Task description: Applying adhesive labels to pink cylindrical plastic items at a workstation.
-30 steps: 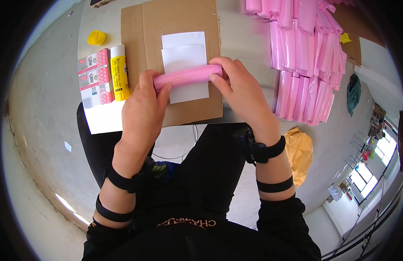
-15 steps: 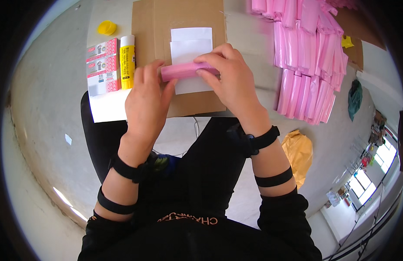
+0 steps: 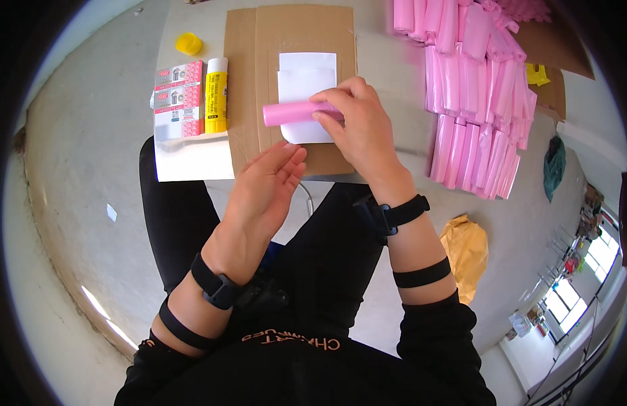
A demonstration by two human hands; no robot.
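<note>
A rolled pink plastic bag bundle [image 3: 289, 114] lies sideways over white paper sheets [image 3: 306, 74]. Its right end is pinched between the thumb and fingers of my right hand [image 3: 359, 122]. The paper rests on a brown cardboard sheet [image 3: 242, 81]. Just below the paper's lower left corner is my left hand [image 3: 267, 179], palm turned up and inward, fingers stretched out and holding nothing. It is apart from the roll.
Left of the cardboard stand a yellow glue stick [image 3: 216, 95], its yellow cap [image 3: 189, 44] and pink-and-white printed labels [image 3: 178, 100]. Many similar pink rolls [image 3: 455, 142] are piled at the right. An orange-yellow bag [image 3: 464, 257] lies on the floor.
My left hand has let go of the roll's left end, dropped toward me and turned palm up. The right hand still grips the roll, now slightly lower in the picture.
</note>
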